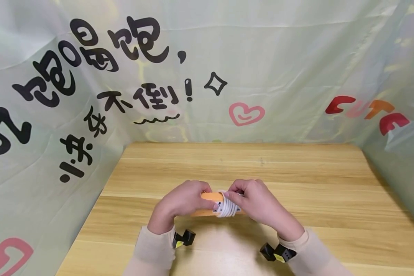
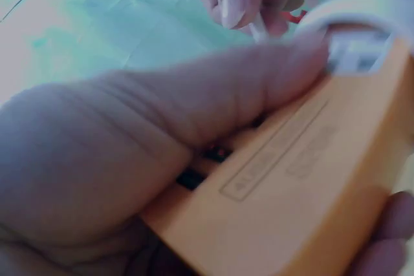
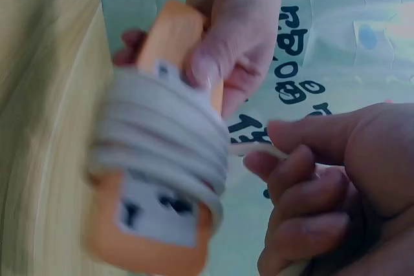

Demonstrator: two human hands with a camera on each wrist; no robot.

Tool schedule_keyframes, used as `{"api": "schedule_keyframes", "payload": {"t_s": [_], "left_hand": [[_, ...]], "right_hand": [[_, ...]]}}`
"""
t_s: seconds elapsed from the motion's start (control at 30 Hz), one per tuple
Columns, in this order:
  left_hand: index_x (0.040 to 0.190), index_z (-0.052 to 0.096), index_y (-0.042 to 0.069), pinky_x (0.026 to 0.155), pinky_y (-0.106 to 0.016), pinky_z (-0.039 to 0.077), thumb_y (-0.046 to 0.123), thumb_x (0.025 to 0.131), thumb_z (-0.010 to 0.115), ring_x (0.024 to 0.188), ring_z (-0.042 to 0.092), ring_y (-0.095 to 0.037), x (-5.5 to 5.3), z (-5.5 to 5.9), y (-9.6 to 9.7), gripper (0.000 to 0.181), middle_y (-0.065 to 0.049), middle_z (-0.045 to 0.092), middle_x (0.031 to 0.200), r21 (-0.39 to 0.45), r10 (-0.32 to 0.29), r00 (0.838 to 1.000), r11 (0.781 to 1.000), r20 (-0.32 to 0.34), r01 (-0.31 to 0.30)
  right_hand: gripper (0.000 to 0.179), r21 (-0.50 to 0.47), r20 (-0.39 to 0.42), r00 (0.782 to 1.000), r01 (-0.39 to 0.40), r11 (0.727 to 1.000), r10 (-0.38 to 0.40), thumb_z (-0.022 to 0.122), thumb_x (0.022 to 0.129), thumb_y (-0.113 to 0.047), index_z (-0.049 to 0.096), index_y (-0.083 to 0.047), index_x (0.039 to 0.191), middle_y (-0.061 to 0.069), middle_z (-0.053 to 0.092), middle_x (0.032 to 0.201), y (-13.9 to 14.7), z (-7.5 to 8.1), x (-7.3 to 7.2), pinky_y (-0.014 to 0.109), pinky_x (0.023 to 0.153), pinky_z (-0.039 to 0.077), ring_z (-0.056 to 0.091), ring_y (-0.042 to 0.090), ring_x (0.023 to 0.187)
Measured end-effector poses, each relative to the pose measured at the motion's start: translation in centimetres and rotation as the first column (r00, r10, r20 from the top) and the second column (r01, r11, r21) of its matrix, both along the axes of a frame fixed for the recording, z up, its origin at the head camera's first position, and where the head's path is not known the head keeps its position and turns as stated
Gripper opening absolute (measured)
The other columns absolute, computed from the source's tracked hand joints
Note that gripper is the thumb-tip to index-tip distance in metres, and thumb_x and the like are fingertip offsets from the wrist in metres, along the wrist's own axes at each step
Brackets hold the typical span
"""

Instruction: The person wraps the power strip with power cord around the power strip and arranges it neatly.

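My left hand point(image 1: 188, 199) grips one end of an orange oblong device point(image 1: 211, 196), thumb along its face. Printed text and dark slots show on it in the left wrist view; its exact kind I cannot tell. A white cable point(image 3: 158, 130) is wound round its middle in several turns, over a white label point(image 3: 158, 214) with dark figures. To the right, my right hand point(image 1: 258, 201) pinches the cable's loose stretch between thumb and forefinger. In the right wrist view this stretch runs straight from the coils to the fingertips.
Both hands are above a wooden table point(image 1: 227, 165). Light fabric walls point(image 1: 279, 61) with black lettering, pink hearts and coloured letters enclose it at the back and sides. Small black wrist cameras point(image 1: 189, 237) sit at the cuffs.
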State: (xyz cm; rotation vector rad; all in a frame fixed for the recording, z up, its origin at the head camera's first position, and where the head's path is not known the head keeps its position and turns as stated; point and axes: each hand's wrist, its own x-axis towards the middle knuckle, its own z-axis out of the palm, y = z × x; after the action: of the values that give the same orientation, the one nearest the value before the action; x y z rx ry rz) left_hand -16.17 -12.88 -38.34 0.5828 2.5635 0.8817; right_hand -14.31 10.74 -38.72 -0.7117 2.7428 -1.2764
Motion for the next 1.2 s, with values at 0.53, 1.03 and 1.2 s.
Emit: {"api": "schedule_keyframes", "payload": {"t_s": [0.53,1.03,1.2], "left_hand": [[0.112,0.075,0.018,0.072,-0.034,0.051,0.044,0.094,0.077,0.078,0.062,-0.017,-0.5,0.8,0.1,0.031,0.001,0.071,0.095,0.21,0.346,0.936,0.922,-0.068,-0.325],[0.12,0.069,0.002,0.067,-0.031,0.06,0.029,0.101,0.073,0.078,0.074,-0.024,-0.5,1.5,-0.8,0.033,-0.013,0.077,0.101,0.607,0.288,0.925,0.698,0.247,-0.379],[0.121,0.067,-0.001,0.068,-0.032,0.062,0.026,0.102,0.072,0.077,0.075,-0.024,-0.5,1.7,-0.9,0.034,-0.014,0.077,0.102,0.646,0.239,0.928,0.667,0.287,-0.371]], "right_hand": [[0.015,-0.19,-0.049,0.996,0.059,0.98,-0.069,0.061,0.108,-0.019,0.065,-0.015,0.095,-0.007,0.062,0.074,-1.2,-0.6,0.7,0.025,0.058,0.05,0.057,0.005,0.065],[0.037,-0.228,0.08,0.995,0.073,0.971,-0.055,0.056,0.111,-0.03,0.064,-0.014,0.078,-0.002,0.064,0.069,-1.8,-1.1,0.5,0.027,0.061,0.054,0.06,0.009,0.063],[0.042,-0.144,0.087,0.988,0.138,0.98,-0.127,0.055,0.111,-0.036,0.062,-0.017,0.075,-0.004,0.058,0.062,-1.9,-1.3,0.1,0.026,0.052,0.043,0.051,0.009,0.054]]}}
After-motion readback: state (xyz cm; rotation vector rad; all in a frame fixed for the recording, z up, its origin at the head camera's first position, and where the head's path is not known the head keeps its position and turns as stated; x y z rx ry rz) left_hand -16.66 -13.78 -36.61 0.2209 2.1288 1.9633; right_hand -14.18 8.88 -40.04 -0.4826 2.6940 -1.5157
